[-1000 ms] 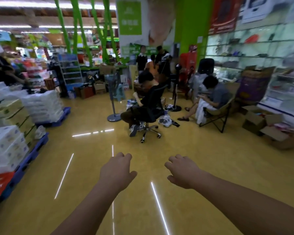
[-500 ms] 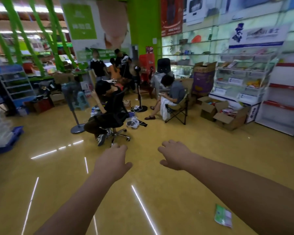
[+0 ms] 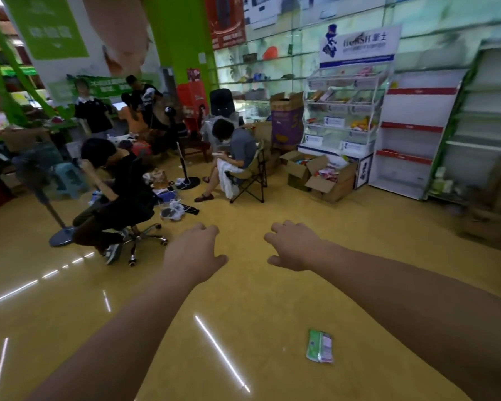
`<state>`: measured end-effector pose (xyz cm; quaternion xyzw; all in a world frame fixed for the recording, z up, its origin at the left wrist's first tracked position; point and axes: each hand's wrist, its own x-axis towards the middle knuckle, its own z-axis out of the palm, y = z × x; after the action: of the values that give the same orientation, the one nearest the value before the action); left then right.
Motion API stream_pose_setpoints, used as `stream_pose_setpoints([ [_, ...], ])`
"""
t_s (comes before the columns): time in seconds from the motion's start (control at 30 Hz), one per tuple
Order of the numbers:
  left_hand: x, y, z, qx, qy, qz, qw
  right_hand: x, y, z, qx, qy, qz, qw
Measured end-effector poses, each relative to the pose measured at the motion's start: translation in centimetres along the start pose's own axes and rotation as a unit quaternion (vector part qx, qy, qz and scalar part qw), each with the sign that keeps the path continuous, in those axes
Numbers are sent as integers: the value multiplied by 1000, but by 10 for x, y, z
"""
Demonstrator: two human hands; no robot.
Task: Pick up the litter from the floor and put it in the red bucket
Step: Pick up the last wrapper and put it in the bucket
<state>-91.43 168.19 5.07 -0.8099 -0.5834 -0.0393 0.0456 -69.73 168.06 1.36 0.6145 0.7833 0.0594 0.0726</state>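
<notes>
Hunting step imo: left hand (image 3: 194, 253) and right hand (image 3: 294, 247) loose, holding nothing. Next means crouching for the wrapper (image 3: 319, 346) on the floor (image 3: 243, 302). No bucket visible.

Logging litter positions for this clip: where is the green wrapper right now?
In the head view, the green wrapper lies on the yellow floor at lower right, beside the right forearm, nearer the camera than the right hand.

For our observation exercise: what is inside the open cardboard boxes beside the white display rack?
The open cardboard boxes hold colourful packets, too blurred to name; the box walls hide whatever lies deeper.
</notes>
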Motion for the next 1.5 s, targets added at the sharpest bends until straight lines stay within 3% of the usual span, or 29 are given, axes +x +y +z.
stream_pose_setpoints([
  [0.27, 59, 131, 17, -2, -29, 78, 997, -45, 123, 30, 1, -28, 57, 998],
  [0.53, 105, 204, 41, -5, -56, 130, 990, -62, 189, 63, 9, -44, 107, 993],
  [1.0, 233, 253, 122, -49, -77, 160, 983, 15, 261, 146, 27, -102, 147, 983],
  [1.5, 339, 254, 214, -86, -140, 156, 974, 116, 312, 226, 49, -166, 135, 976],
])
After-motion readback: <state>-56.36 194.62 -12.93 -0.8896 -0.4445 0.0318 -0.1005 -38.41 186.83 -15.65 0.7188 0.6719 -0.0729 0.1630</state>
